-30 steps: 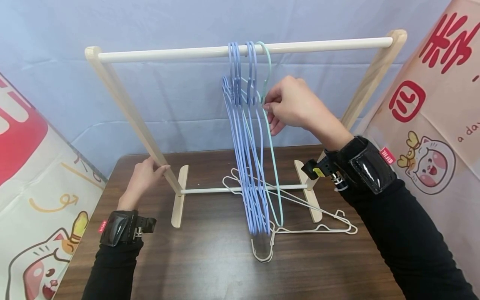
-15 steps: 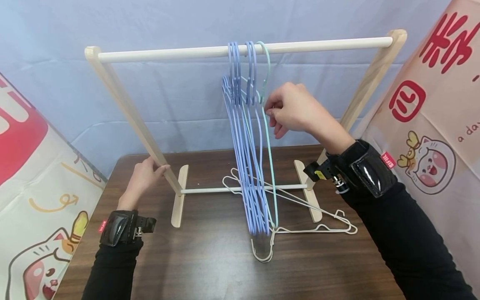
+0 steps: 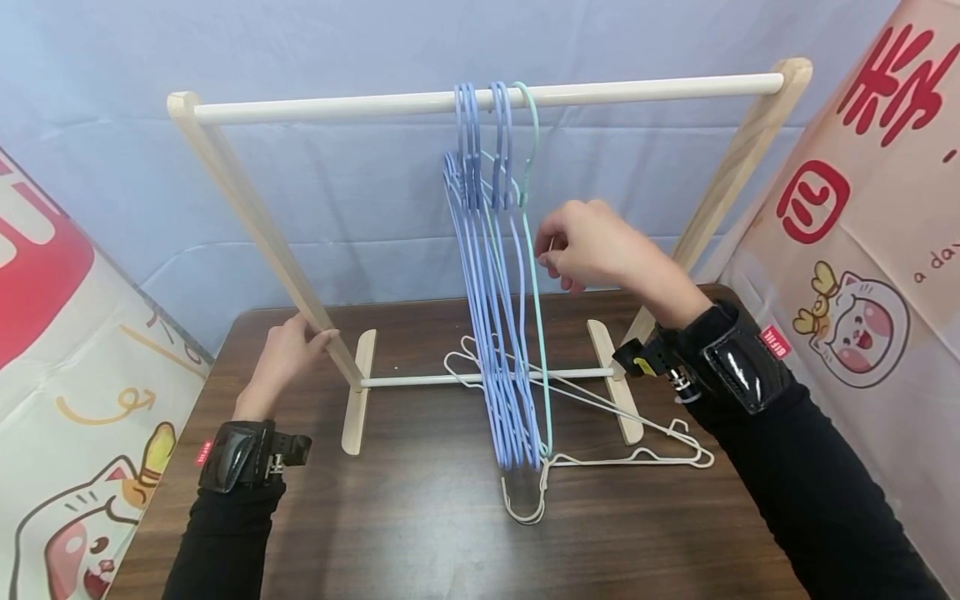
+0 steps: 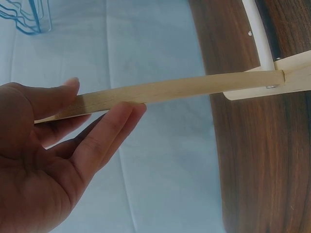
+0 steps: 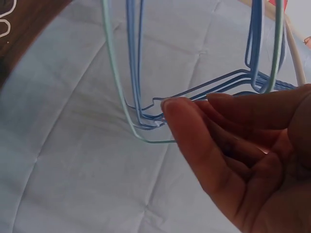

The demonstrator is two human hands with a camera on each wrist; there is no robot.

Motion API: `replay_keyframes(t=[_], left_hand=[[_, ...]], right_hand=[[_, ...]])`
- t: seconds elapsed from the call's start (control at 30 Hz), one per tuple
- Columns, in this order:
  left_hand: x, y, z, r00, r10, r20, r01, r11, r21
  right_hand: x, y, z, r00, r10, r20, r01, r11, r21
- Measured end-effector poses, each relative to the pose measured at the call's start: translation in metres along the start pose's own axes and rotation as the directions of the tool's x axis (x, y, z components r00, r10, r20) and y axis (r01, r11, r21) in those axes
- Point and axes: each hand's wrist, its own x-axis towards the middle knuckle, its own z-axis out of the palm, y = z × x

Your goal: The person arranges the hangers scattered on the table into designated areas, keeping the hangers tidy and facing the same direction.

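My left hand (image 3: 288, 357) holds the left wooden post (image 4: 165, 91) of a small clothes rack low down, thumb on one side and fingers on the other. From the rack's white top bar (image 3: 637, 92) hang several blue hangers (image 3: 491, 308) in a close row. One mint-green hanger (image 3: 534, 283) hangs at their right end, its hook over the bar. Just right of that green hanger is my right hand (image 3: 588, 242), fingers loosely bent with nothing between them. In the right wrist view the thumb and fingers (image 5: 187, 131) overlap the hangers behind.
White wire hangers (image 3: 637, 461) lie on the brown wooden table (image 3: 420, 533), partly under the hanging row. The rack's lower bar (image 3: 420, 381) and right foot (image 3: 622, 392) stand behind and beside them. A light blue cloth (image 3: 330, 50) hangs behind the rack.
My right hand has let go of the green hanger and moved down and slightly right. The green hanger has swung a little left toward the blue ones. My left hand stays put.
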Motion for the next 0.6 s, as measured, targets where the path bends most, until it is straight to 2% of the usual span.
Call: replay_keyframes(t=[0.4,0.6], left_hand=[[0.000,0.000,0.000,1.000,-0.005,0.004,0.005,1.000,0.000],[0.001,0.000,0.000,1.000,-0.002,0.002,0.002,1.000,0.004]], right_hand=[[-0.010,0.021,0.021,0.997,-0.026,0.075,0.030,0.998,-0.053],[-0.014,0.033,0.035,0.992,-0.090,0.084,0.100,0.988,-0.119]])
